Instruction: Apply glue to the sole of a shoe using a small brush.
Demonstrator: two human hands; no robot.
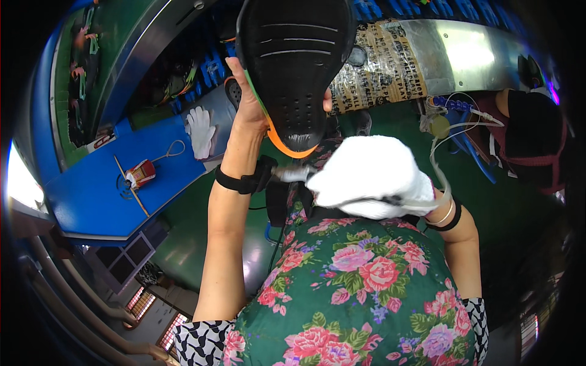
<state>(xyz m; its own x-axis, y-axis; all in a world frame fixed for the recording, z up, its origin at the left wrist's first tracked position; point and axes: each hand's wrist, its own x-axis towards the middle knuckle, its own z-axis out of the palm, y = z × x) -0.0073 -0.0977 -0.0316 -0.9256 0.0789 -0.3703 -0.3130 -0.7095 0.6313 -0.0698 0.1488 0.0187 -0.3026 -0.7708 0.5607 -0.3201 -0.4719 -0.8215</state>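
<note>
My left hand (247,110) is closed around a black shoe sole (296,67) with an orange and green edge. The sole is raised upright, its ridged and perforated face toward me, and a fingertip shows at its right side. Below and to the right, my right hand (372,174) wears a white glove. It is closed on a tool with a narrow metallic nozzle (290,174), blurred and pointing left just under the sole's lower end. A translucent hose (441,137) runs by the wrist. The glove hides most of the tool, so its exact kind is unclear.
On the left, a blue table (91,201) carries a small red roll-like object (141,174) with a stick. A white glove (200,131) lies near its far edge. Ahead stands a machine ledge (390,67) covered in printed tape. Another person (531,134) is at the right.
</note>
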